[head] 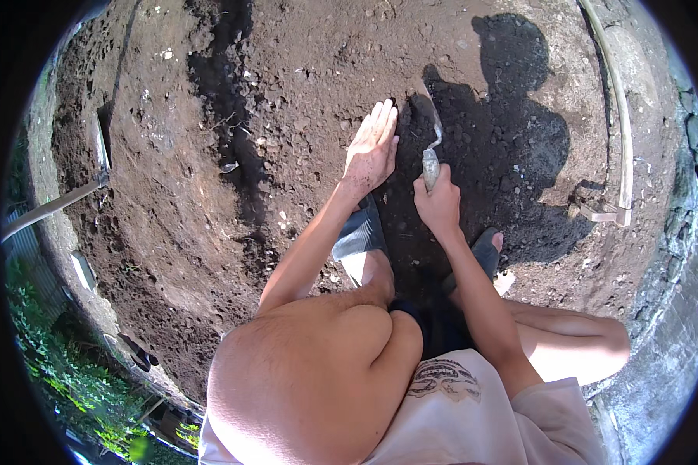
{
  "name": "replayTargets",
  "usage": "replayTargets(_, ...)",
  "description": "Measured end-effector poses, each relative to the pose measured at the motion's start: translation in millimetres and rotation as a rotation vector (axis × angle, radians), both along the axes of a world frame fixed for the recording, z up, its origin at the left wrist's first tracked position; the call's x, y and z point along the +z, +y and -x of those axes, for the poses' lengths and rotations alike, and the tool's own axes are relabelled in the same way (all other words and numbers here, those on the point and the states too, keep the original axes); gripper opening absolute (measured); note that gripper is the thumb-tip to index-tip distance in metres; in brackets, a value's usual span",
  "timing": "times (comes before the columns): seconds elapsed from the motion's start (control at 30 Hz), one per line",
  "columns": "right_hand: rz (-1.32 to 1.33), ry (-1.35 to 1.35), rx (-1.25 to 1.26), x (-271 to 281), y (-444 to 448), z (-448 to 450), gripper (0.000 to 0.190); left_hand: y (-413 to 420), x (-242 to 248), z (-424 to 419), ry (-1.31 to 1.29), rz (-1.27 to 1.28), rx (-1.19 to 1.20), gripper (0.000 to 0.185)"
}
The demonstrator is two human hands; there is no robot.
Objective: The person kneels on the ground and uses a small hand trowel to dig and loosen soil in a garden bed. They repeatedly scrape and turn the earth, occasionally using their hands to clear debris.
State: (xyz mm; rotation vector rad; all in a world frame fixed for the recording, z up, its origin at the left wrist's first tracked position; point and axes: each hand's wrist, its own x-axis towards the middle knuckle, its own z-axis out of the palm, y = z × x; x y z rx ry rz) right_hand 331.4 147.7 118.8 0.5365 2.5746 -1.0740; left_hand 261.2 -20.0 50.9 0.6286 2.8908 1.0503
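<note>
My right hand [440, 200] grips the worn handle of a trowel [430, 165]. Its cranked metal neck leads to a blade that is seen nearly edge-on and points away from me. The blade lies at the loose dark soil [416, 119], partly in my shadow. To the left of it, my left hand [372, 145] rests flat at the ground, holding nothing, with straight fingers close together and the thumb beside them. Dirt clings to its back and wrist. Both hands are in front of my feet, which wear dark footwear.
A dark furrow [227, 104] runs through the soil on the left. Beyond it lies a long-handled tool, likely a hoe [101, 145]. Another tool with a long wooden handle [623, 122] and a metal head lies on the right, near a concrete edge [669, 302]. Green plants [75, 372] grow lower left.
</note>
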Motion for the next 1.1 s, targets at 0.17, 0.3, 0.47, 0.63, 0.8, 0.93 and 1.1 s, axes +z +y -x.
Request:
replayTargets(0.17,0.034,0.118,-0.064,8.0,5.8,9.3,0.030,-19.4,-16.9,5.9,0.109,0.001,0.168,0.065)
replayTargets(0.3,0.002,0.517,-0.121,16.0,24.7,21.0,0.031,-76.5,-47.7,13.2,-0.040,0.103,0.539,0.081)
replayTargets(0.47,0.526,0.287,-0.710,15.5,45.5,41.6,0.018,-153.9,-89.7,2.7,-0.216,0.098,0.947,0.086)
replayTargets(0.63,0.551,-0.464,-0.354,-5.0,20.7,33.1,0.018,-137.3,-103.4,1.4,-0.197,0.125,0.668,0.075)
replayTargets(0.8,0.639,-0.444,-0.291,-4.9,16.5,12.7,0.018,-65.9,-67.9,32.7,-0.221,-0.090,0.478,0.076)
replayTargets(0.93,0.325,-0.344,-0.058,21.3,51.4,0.6,0.028,-23.1,-46.7,44.0,-0.094,-0.137,0.237,0.085)
replayTargets(1.1,0.257,-0.248,-0.594,28.2,66.1,15.6,0.019,-21.0,-43.2,47.9,-0.073,-0.214,0.213,0.085)
